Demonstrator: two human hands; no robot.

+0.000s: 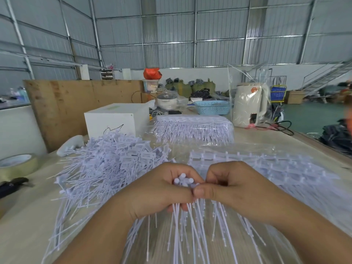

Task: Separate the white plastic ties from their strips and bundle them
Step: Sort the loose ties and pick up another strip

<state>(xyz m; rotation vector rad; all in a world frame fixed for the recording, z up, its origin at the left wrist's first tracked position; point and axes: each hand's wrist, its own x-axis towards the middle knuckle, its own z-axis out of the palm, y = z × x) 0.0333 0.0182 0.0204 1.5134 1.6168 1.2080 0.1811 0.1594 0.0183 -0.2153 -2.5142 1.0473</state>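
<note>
the work looks partly done. a loose heap of separated white plastic ties with small rectangular tags [114,159] lies on the left of the pale tabletop [24,221], a sign that many have already come off their strips. in the middle, the left hand [162,195] is curled round a small bunch of thin white ties with round heads [183,181], heads up and tails fanning down toward the viewer; the right hand [234,187] pinches at the same bunch, thumb against the left thumb, so both hands grip it. whether this bunch is being pulled from a strip or gathered for bundling i cannot tell.

much appears to be left: a flat sheet of ties joined on white plastic strips [266,168] spreads just right of the hands, over clear plastic film, and a further stack of unseparated strips in a clear wrapper [192,126] sits farther back. no tied-off bundle is plainly visible.

also on the tabletop: a roll of tan tape [17,164] at the left edge with a dark tool [13,184] beside it, a white box [116,119], a blue plastic basket [212,107], and a cream electric kettle under a clear bag [249,107]. a brown board [76,103] stands behind. the room is a large shed with corrugated metal walls, a green floor and a metal staircase [327,75] at right.
</note>
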